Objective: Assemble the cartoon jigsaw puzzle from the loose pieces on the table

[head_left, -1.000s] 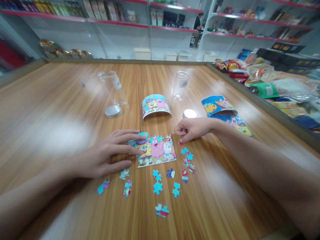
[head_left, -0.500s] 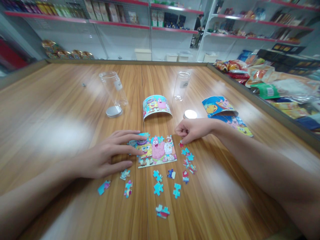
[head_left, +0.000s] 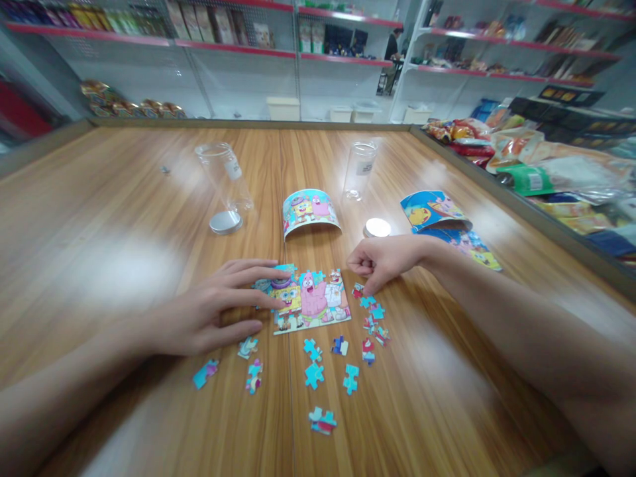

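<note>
My left hand (head_left: 213, 308) lies open, fingers spread, with its fingertips on the left side of a partly assembled cartoon jigsaw puzzle (head_left: 318, 301). Past the puzzle's right edge is my right hand (head_left: 380, 260), its fingers curled into a loose fist and the thumb pointing down. That thumb tip is at a small red puzzle piece (head_left: 357, 290) on the table; whether it presses on it I cannot tell. Several loose puzzle pieces (head_left: 314, 375) lie nearer to me, among them a blue and purple piece (head_left: 205, 373) at the left and a teal and red piece (head_left: 322, 421) nearest me.
Beyond the puzzle stands a curved picture card (head_left: 312, 211). Two clear jars (head_left: 226, 175) and silver lids (head_left: 226, 222) are behind it. Blue picture cards (head_left: 437, 211) lie right. Packaged goods (head_left: 536, 159) adjoin the wooden table (head_left: 124, 218); shelves (head_left: 238, 50) line the back.
My right thumb has shifted slightly at the red piece, and more of that piece now shows. My left hand stays on the puzzle.
</note>
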The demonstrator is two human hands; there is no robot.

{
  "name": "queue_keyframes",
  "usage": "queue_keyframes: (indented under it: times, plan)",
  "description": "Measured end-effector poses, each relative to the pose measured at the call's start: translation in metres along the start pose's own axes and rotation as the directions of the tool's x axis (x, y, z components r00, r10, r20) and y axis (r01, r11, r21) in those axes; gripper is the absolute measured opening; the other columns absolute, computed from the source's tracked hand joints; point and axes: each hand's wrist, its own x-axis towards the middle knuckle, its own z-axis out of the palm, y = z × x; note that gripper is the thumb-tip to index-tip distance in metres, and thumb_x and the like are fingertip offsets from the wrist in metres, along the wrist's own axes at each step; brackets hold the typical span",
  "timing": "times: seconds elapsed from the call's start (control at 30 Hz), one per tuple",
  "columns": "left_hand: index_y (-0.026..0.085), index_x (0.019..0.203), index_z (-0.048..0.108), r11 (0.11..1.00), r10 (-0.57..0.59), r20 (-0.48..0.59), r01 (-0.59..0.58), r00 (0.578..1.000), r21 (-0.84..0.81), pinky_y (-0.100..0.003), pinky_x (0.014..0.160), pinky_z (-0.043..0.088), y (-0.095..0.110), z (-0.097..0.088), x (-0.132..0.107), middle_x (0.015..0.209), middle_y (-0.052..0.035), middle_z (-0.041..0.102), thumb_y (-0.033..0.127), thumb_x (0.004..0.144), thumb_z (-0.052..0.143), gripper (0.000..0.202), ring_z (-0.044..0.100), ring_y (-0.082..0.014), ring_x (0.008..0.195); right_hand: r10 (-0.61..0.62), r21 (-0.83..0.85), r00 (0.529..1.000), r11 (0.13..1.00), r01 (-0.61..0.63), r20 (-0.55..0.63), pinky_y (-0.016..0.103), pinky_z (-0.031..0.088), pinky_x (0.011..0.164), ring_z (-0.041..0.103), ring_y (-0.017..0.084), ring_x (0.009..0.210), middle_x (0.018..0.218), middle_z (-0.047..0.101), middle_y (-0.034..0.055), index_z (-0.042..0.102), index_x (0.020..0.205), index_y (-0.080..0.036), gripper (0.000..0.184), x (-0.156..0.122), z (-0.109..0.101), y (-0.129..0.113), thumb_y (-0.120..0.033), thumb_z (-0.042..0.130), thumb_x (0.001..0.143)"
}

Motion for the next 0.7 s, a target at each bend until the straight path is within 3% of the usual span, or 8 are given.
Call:
queue_keyframes:
  times: [0.7]
  plan:
    - [0.035, 0.131, 0.06, 1.0, -0.008, 0.007, 0.008, 1.0, -0.012, -0.047, 0.116, 0.036, 0.0015, -0.0023, 0.0001, 0.154, -0.0018, 0.042, 0.026, 0.091, 0.062, 0.041, 0.038, -0.0299, 0.142, 0.034, -0.035, 0.999, 0.999, -0.035, -0.033, 0.024, 0.019, 0.05, 0.029, 0.005, 0.05, 0.053, 0.032, -0.011, 0.033, 0.065, -0.02, 0.051, 0.0023, 0.0022, -0.0047, -0.035, 0.081, 0.07]
